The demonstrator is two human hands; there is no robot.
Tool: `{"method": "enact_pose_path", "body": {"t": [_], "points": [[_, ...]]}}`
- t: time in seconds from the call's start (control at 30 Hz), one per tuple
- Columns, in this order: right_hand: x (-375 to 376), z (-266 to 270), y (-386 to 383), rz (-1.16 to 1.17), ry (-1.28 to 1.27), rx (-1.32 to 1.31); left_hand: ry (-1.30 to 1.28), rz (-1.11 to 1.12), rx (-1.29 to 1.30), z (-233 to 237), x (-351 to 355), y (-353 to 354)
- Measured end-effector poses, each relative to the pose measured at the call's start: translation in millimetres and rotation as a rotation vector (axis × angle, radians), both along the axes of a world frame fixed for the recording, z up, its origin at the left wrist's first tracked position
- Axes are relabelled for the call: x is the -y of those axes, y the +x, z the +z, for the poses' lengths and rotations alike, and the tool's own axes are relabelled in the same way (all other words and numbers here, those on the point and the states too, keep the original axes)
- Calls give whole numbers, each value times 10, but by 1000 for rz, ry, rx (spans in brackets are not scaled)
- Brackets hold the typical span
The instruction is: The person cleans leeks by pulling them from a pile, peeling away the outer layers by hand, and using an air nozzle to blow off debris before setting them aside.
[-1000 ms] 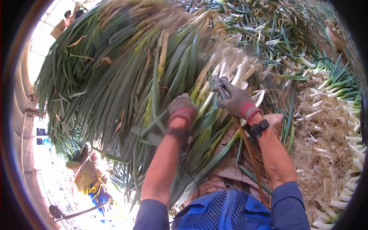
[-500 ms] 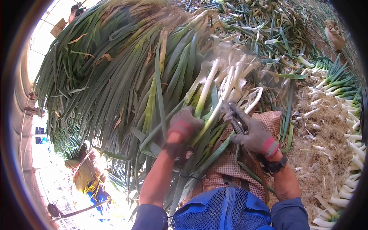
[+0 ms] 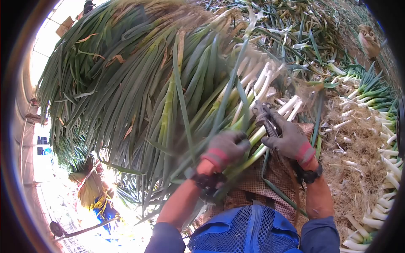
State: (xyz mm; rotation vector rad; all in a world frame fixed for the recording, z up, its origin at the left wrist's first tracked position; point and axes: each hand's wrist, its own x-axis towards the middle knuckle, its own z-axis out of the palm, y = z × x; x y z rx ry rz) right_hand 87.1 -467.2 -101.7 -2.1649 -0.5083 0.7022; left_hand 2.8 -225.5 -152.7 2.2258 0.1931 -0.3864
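My left hand (image 3: 225, 148), in a grey glove with a red cuff, is closed around the green part of a large green onion (image 3: 244, 122). In my right hand (image 3: 289, 139), gloved the same way, is a dark metal air blow gun (image 3: 265, 118), its tip pointing up and left toward the white stems. Several white-stemmed green onions (image 3: 263, 82) lie just beyond the tool, and loose skins near their root ends are blurred. Beneath my hands is a brown checked cloth (image 3: 253, 179) across my lap.
A big heap of green onions (image 3: 126, 97) rises on the left. Leaf scraps (image 3: 278, 33) cover the ground ahead. To the right lie dry roots (image 3: 350, 156) and a row of white-stemmed onions (image 3: 379, 211). A tied sack (image 3: 368, 40) stands at the far right.
My left hand has moved right and slightly down, closer to my right hand. The onion stems by the tool have shifted, and a long leaf now stands up between them. The right hand has moved slightly right.
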Motion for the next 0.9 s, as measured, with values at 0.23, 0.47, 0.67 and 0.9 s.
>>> {"method": "enact_pose_path", "body": {"t": [0.23,0.47,0.67,0.9], "points": [[-187,-39,-26,74,-30,-41,612,146,-79,-86,-393,476],[-272,-171,-91,93,15,-82,608,140,16,-190,-825,793],[-514,-146,15,107,27,-211,576,105,-170,-200,-863,946],[-629,-222,-9,115,122,-202,623,126,-287,-147,-733,1051]]}}
